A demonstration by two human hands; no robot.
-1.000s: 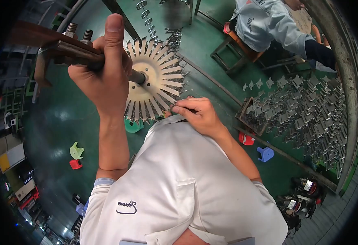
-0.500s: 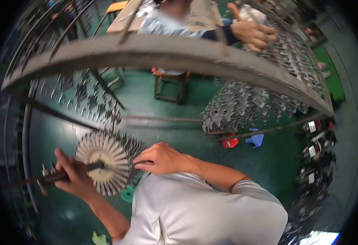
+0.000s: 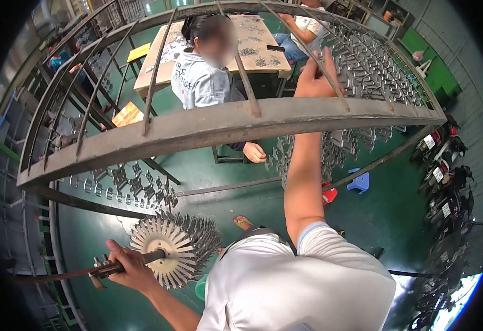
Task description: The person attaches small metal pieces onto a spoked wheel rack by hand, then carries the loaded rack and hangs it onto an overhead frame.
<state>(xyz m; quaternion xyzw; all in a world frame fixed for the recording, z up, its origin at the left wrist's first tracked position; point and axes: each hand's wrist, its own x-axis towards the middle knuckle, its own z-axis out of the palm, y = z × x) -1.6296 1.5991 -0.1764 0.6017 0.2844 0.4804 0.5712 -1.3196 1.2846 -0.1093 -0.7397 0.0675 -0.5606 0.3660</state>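
At the lower left, my left hand is wrapped round the clamp end of a metal shaft. On that shaft sits a pale slotted disc, with rows of small metal parts packed behind it. My right hand is raised at the upper right, beyond the frame's front bar, beside rows of hanging metal parts. Its fingers point up and look spread; part of the hand lies behind a thin rod, and no part can be made out in it.
A curved metal frame bar crosses in front of me. Beyond it, a co-worker sits by a wooden table; another person is behind. A blue stool and a red stool stand on the floor.
My right hand has left the disc's edge and reached up and forward to the hanging parts. The view has tilted up, and the co-worker's arm has lowered. My left hand still grips the shaft.
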